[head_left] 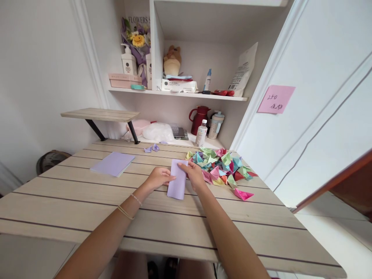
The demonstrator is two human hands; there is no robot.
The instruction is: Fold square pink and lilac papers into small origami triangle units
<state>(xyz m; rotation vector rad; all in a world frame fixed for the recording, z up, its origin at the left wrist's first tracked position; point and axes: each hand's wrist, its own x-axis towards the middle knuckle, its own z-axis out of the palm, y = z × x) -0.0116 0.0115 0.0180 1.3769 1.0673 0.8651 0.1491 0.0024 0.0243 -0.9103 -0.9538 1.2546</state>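
A lavender sheet of paper (177, 184), folded into a tall narrow rectangle, is held between both hands just over the table. My left hand (159, 178) grips its left edge, thumb on the front face. At the upper right edge my right hand (194, 174) pinches it, with the thumb on the front and the other fingers behind. To the left lies a stack of lavender paper (114, 162). Two small folded lavender pieces (152, 148) sit farther back. On the right is a heap of colourful folded paper boats (217, 164), with a bright pink boat (243, 194) in front.
The slatted wooden table (162, 228) carries a small raised shelf (100, 114) at the back left. Behind it stand a clear bottle (201, 133), a red thermos jug (199, 119) and a tumbler (216, 124). A pink note (276, 99) is stuck on the right wall.
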